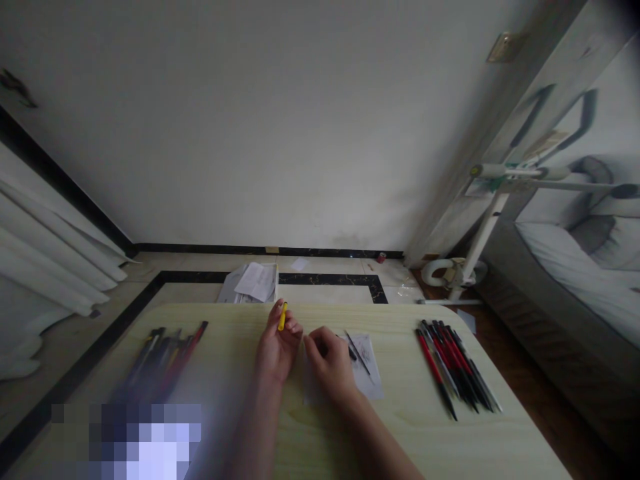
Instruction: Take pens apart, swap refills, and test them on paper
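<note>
My left hand (278, 350) is raised over the middle of the table, palm turned up. Its thumb and fingers are closed on a short yellow tube (283, 317) with a dark tip, held nearly upright. Close beside it, my right hand (330, 360) is closed with thumb and forefinger pinched together; whatever may be between them is too small to make out. Under and beyond the right hand lies a white sheet of paper (373, 373) with dark marks. A thin dark stick like a pen refill (359, 353) rests on that paper, and a short black piece (352, 353) shows beside the right hand.
Several red, black and grey pens (457, 367) lie side by side on the right of the wooden table (400, 440). Another bunch of pens (165, 360) is at the left, partly blurred. Papers (255, 281) sit beyond the far edge; exercise equipment (483, 233) stands at the right.
</note>
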`<action>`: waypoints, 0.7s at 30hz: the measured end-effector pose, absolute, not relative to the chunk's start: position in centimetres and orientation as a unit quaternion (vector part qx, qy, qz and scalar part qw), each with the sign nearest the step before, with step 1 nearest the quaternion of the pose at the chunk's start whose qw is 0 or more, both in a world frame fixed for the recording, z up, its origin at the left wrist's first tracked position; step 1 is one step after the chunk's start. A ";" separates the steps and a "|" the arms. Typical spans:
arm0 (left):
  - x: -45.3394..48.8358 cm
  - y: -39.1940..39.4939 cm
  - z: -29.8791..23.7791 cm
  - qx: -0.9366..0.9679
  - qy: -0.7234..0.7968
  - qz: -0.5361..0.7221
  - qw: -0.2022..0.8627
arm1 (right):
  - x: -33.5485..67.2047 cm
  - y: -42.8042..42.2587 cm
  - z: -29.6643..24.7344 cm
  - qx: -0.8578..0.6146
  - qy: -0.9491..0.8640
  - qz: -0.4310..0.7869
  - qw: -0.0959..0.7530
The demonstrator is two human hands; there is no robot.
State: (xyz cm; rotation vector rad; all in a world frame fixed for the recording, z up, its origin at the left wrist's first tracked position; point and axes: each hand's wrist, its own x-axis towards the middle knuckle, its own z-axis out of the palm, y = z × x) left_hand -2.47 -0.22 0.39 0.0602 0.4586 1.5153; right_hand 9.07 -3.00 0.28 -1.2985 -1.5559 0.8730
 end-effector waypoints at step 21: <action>-2.4 -0.1 0.4 0.021 0.211 0.667 0.714 | 9.0 -3.0 0.1 -0.532 -0.630 0.348 0.447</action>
